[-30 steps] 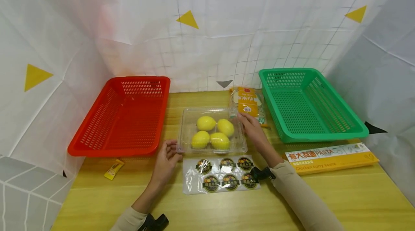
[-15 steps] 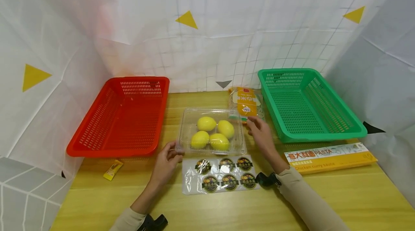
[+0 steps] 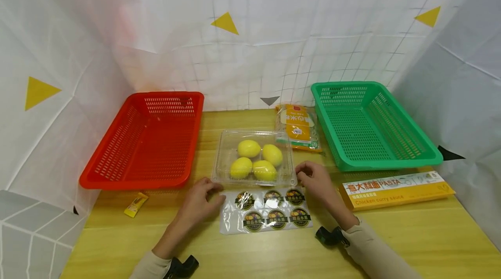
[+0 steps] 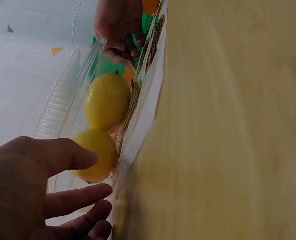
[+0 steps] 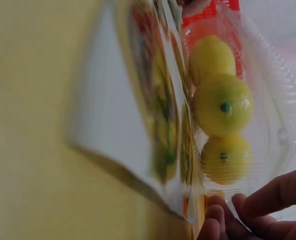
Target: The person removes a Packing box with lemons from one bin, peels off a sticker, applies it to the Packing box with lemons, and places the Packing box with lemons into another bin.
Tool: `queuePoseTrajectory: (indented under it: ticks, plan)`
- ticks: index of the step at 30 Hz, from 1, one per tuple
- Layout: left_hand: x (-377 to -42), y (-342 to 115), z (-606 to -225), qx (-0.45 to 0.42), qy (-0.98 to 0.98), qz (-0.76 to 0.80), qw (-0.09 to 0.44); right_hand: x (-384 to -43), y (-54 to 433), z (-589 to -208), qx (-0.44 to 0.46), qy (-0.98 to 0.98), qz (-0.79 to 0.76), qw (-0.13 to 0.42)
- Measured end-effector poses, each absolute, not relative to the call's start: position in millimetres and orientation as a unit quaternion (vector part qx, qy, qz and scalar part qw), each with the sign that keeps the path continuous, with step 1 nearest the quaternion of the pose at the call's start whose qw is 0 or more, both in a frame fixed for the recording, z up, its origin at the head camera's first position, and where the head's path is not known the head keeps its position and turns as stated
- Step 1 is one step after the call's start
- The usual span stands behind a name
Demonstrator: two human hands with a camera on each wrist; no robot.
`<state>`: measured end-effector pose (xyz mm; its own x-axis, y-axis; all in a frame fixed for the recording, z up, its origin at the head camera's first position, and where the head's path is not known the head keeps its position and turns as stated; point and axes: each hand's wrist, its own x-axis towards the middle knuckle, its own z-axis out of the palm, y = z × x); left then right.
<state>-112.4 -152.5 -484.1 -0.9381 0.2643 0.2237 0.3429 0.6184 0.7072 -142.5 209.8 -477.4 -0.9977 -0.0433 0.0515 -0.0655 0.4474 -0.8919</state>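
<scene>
In the head view a clear plastic clamshell box (image 3: 225, 157) sits mid-table with several lemons (image 3: 242, 168) inside. A sheet of round fruit stickers (image 3: 232, 221) lies just in front of it. My left hand (image 3: 197, 203) is by the box's near left corner, thumb and fingers apart; the left wrist view shows a gap between the thumb (image 4: 70, 155) and fingers. By the near right corner is my right hand (image 3: 318, 182), its fingers loosely bent. In the right wrist view its fingertips are close to the box end; whether they touch it cannot be told.
A red basket (image 3: 94, 182) stands left, a green basket (image 3: 385, 166) right. Behind the box lies an orange-labelled food bag (image 3: 299, 126). A pasta box (image 3: 397, 192) lies at the right, a small yellow packet (image 3: 136, 205) at the left. White sheeting (image 3: 266, 70) encloses the table.
My right hand has left the box's right side and come nearer to me, down to the near right corner. My left hand has slid slightly off the near left corner. The box stays put.
</scene>
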Motion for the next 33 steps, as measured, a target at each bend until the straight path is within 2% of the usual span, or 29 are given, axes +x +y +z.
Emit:
queuePoseTrajectory:
  ticks: [9, 16, 19, 25, 33]
  plan:
    - [-105, -141, -489, -0.235, -0.903, -0.355, 0.061, -111, 210, -473, 0.03, -0.831, 0.552, -0.056]
    - [-101, -133, -489, -0.255, -0.896, -0.36, 0.05, -97, 195, -470, 0.065, -0.743, 0.632, -0.21]
    - [-100, -131, -490, -0.255, -0.898, -0.355, 0.052, -95, 184, -470, 0.078, -0.713, 0.651, -0.247]
    - [-98, -128, -492, -0.248, -0.896, -0.365, 0.051, -96, 162, -472, 0.084, -0.678, 0.681, -0.264]
    - [-98, -126, -493, -0.258, -0.877, -0.403, 0.045, -95, 146, -475, 0.077, -0.674, 0.688, -0.258]
